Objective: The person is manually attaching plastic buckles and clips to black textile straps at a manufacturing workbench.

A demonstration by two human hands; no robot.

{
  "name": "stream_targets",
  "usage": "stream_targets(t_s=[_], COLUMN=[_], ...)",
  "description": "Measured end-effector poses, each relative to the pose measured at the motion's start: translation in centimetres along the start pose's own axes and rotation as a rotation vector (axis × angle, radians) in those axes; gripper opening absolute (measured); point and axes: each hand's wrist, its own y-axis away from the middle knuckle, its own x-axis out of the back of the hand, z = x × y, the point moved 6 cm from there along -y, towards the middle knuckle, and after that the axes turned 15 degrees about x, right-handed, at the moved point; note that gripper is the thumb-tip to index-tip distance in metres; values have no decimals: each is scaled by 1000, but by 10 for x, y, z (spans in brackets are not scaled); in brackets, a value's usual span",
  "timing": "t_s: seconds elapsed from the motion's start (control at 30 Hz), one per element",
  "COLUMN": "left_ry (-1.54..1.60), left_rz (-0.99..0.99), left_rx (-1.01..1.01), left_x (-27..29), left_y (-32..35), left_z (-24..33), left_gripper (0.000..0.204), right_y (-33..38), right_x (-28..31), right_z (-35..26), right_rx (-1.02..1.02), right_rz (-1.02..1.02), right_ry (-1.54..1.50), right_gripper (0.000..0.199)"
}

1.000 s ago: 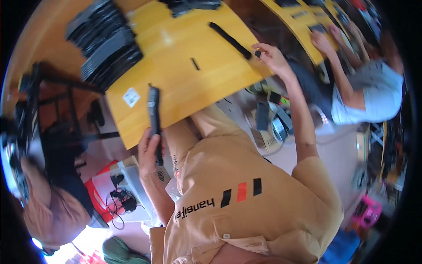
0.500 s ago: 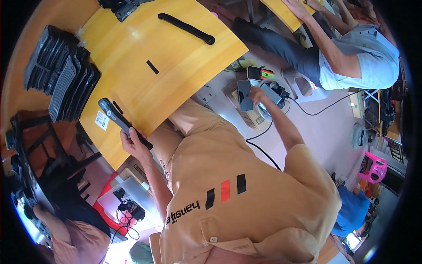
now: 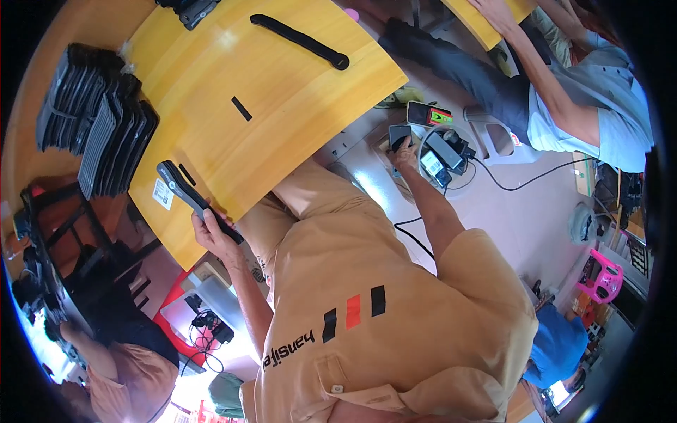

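My left hand point(image 3: 217, 236) is closed around the lower part of a long, narrow black strap-like piece point(image 3: 185, 189) with a rounded end, held over the table's near left edge. A similar black strap point(image 3: 300, 41) lies across the far part of the yellow table point(image 3: 296, 120). A short black strip point(image 3: 242, 108) lies mid-table, and another dark strip point(image 3: 187, 174) is beside the held piece. Off the table's right side, my right hand point(image 3: 403, 156) closes on a dark smartphone point(image 3: 400, 134) above a cardboard box. The hand hides the phone's lower part.
Stacked black packs point(image 3: 116, 141) stand at the table's left edge, near a white label point(image 3: 163, 193). Chargers and cables point(image 3: 444, 151) sit right of my right hand, near another phone point(image 3: 419, 113) and a white stool point(image 3: 493, 134). A co-worker point(image 3: 592, 106) sits far right.
My right hand has moved over the phone from its right edge, and less of the phone shows. My left hand keeps its hold on the strap-like piece. The view has shifted slightly.
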Motion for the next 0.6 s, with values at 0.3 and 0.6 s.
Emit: stream_targets(t_s=[0.3,0.6], left_ry=[0,-36], left_rz=[12,14], left_rx=[16,1], left_x=[-5,0], left_y=[1,-1], left_z=[3,-1], left_gripper=[25,23], right_y=[-5,-2], right_x=[2,5], right_z=[6,-4], right_rx=[45,13], right_rz=[146,42], right_ry=[-102,-60], right_gripper=[99,98])
